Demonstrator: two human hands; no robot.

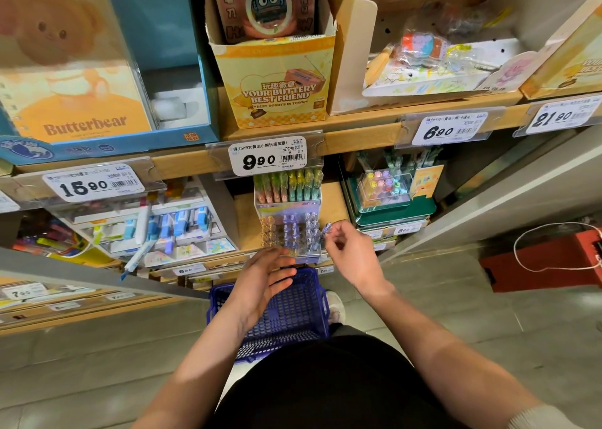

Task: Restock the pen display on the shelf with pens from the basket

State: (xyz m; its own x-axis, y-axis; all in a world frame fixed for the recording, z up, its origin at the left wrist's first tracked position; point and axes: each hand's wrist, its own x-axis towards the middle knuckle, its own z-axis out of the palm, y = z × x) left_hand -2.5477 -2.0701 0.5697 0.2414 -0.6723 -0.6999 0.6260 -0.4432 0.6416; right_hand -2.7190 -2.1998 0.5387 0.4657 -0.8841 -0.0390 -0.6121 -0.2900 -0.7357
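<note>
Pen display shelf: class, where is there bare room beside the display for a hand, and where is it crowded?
Bare wood shows left of the pen display, before the eraser trays, and a narrower strip right of it, before the green boxes. The right hand with a pen crowds that side.

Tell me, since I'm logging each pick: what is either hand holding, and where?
The right hand pinches a purple pen by its lower barrel; the left hand is open, holding nothing.
</note>
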